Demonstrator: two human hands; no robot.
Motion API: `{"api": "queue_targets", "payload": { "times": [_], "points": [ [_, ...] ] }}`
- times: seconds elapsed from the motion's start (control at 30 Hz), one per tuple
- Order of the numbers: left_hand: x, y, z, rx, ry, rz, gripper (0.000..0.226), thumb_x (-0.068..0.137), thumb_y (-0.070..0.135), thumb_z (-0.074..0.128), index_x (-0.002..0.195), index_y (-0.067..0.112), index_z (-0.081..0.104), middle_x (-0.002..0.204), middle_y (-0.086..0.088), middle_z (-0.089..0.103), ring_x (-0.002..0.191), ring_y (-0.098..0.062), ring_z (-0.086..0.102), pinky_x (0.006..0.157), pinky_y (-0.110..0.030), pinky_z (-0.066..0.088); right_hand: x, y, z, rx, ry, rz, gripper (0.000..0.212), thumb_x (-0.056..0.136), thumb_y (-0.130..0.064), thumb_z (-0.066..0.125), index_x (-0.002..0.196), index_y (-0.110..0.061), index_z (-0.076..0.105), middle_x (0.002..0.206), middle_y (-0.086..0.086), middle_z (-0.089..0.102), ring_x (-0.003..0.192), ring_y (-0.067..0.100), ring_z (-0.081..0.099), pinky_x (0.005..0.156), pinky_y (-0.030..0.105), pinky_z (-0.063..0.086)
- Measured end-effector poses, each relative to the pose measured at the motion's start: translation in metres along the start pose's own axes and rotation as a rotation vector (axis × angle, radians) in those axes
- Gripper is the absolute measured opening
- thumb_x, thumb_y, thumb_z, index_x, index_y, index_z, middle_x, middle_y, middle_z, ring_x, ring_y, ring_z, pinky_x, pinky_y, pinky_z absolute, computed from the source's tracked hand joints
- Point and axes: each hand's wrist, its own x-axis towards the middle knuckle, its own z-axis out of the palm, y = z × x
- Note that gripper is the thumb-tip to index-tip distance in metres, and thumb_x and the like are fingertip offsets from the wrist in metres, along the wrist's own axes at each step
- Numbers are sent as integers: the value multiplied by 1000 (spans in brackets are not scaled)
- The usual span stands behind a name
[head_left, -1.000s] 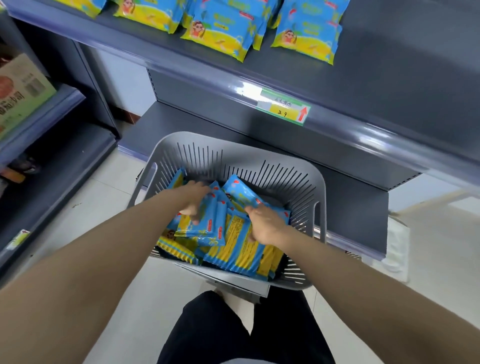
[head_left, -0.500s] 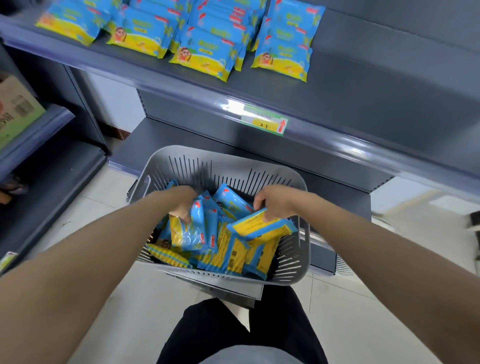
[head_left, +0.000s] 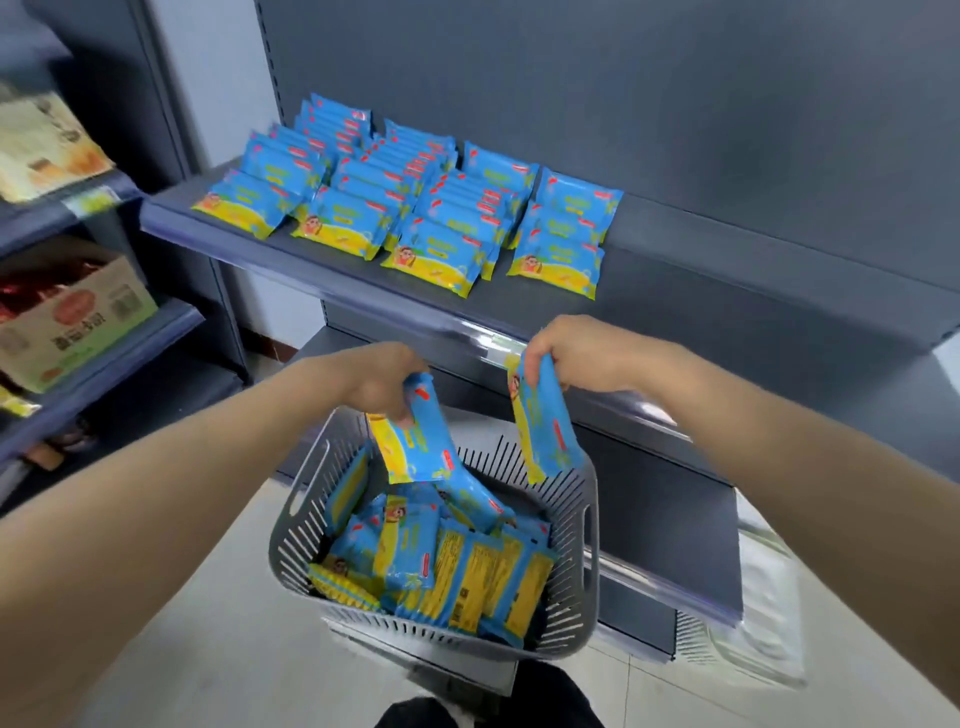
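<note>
Left hand and right hand hold packets, perhaps singly, above basket.

Both arms outstretched, left hand and right hand curled, gripping.

Shelf: we see blue-and-yellow packets lying on it in four overlapping rows.
Basket: we find more packets piled inside.

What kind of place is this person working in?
Probably a small shop, mid-restocking: a grey display shelf lined with rows of identical packets, a cardboard carton to the left, and a basket of the same packets.
</note>
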Motion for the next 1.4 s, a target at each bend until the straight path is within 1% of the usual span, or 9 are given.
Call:
{"api": "queue_targets", "payload": {
  "times": [0.13, 0.23, 0.4, 0.6, 0.83, 1.03, 1.1, 1.23, 1.4],
  "points": [
    [-6, 2, -23, -205, 148, 14, 24, 70, 16, 79, 76, 14, 55, 69, 4, 57, 61, -11, 53, 51, -23, 40, 1, -4, -31, 89, 27, 49, 17, 85, -10, 55, 89, 4, 64, 82, 11, 53, 71, 13, 45, 62, 27, 37],
    [-4, 12, -34, -388, 217, 35, 22, 71, 12, 78, 85, 9, 61, 85, -7, 68, 73, -15, 61, 68, -30, 50, 6, 4, -46, 85, 194, 83, 16, 83, -10, 63, 95, -13, 53, 96, 6, 48, 81, 17, 47, 53, 22, 34],
    [16, 32, -43, -597, 293, 91, 23, 74, 9, 77, 88, 8, 59, 76, 0, 60, 67, -9, 54, 65, -25, 43, 23, 39, -73, -21, 272, 147, 79, 84, 4, 46, 148, -29, 15, 82, 4, 44, 60, 22, 47, 48, 29, 36],
    [49, 48, -49, -698, 297, 93, 50, 76, 6, 74, 119, 1, 49, 76, 11, 55, 67, -5, 56, 58, -15, 43, 49, 88, -83, -56, 270, 242, 22, 81, 3, 50, 68, -14, 47, 75, -3, 46, 85, 24, 45, 52, 23, 29],
    [82, 51, -64, -727, 303, -9, 68, 74, 11, 78, 132, 6, 43, 76, 3, 59, 64, -1, 56, 60, -12, 42, 96, 96, -79, 44, 164, 160, 50, 78, -11, 73, 124, 1, 55, 130, 16, 55, 118, 32, 52, 99, 43, 44],
    [107, 49, -77, -748, 364, -78, 83, 77, 15, 75, 145, 12, 28, 79, 16, 48, 71, 3, 48, 52, 1, 38, 138, 108, -96, -75, 131, 120, 33, 75, -14, 73, 94, 6, 56, 94, 22, 58, 89, 39, 56, 69, 39, 50],
    [118, 49, -80, -757, 360, -90, 83, 77, 16, 76, 145, 11, 28, 82, 12, 51, 75, 1, 49, 54, -2, 39, 151, 115, -102, -82, 136, 119, 32, 74, -12, 73, 69, -8, 42, 69, 6, 38, 65, 25, 38, 49, 28, 29],
    [143, 53, -85, -735, 348, -105, 80, 77, 14, 75, 142, 5, 30, 87, 3, 54, 75, -5, 52, 67, -15, 42, 165, 127, -109, -86, 153, 132, 29, 74, -12, 73, 78, -7, 46, 75, 7, 42, 71, 25, 41, 51, 29, 29],
    [180, 60, -90, -679, 342, -133, 48, 73, 13, 78, 111, 0, 51, 75, 2, 44, 69, -13, 44, 60, -21, 39, 173, 145, -111, 26, 176, 124, 48, 76, -14, 75, 117, 4, 58, 126, 21, 57, 116, 34, 55, 96, 42, 47]
  ]
}}
